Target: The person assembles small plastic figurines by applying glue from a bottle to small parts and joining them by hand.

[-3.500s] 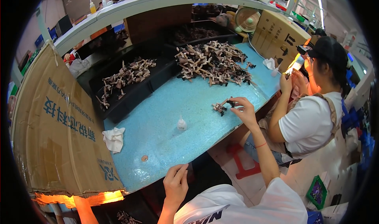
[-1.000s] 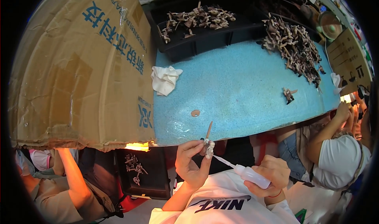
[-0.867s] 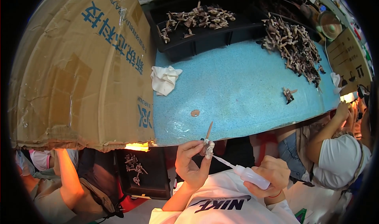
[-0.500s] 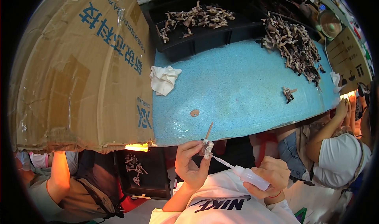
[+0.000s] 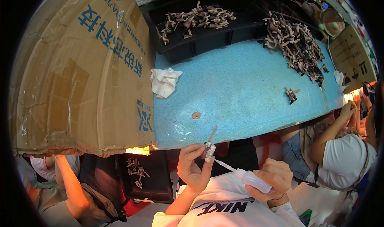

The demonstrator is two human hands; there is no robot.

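Note:
Between the thumb and fingers of my left hand (image 5: 193,168) is a small figurine (image 5: 209,151), off-white and brown, with a long thin brown piece pointing up from it. My right hand (image 5: 275,176) is closed round a white squeeze bottle (image 5: 256,181) with a long narrow nozzle. The bottle is tilted, its nozzle tip at the lower side of the figurine; whether tip and figurine touch I cannot tell. Both hands are just off the near edge of the blue table (image 5: 232,87).
A tall cardboard box (image 5: 80,75) stands at the left. At the back is a black tray (image 5: 192,45) of figurines, with a figurine pile (image 5: 294,45) to its right. A single figurine (image 5: 292,95), a crumpled white cloth (image 5: 165,82) and a brown disc (image 5: 196,115) lie on the table. Co-workers sit on both sides.
My hands, the figurine and the bottle have hardly moved. The co-worker's arm at the lower left has shifted to the right and down.

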